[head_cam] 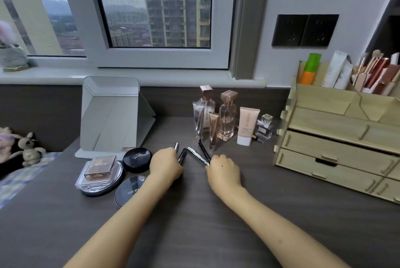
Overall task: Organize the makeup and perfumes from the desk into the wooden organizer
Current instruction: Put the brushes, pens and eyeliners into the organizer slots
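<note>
On the dark desk my left hand (165,165) curls round two slim pens, a silver-tipped one (176,146) and a black one (182,155). My right hand (224,170) pinches the near ends of a silver pencil (195,154) and a black liner (204,151). Behind them stand two perfume bottles with rose-gold caps (227,116), three tubes (246,126) and a small clear perfume (264,127). The wooden organizer (337,138) sits at the right, its top slots holding brushes, lipsticks and a green-orange bottle (310,68).
A standing mirror (109,114) is at the left rear. In front of it lie a black round compact (136,159), another compact (129,191), and an eyeshadow palette (100,167) stacked on a clear case and round mirror. Plush toys sit at the far left.
</note>
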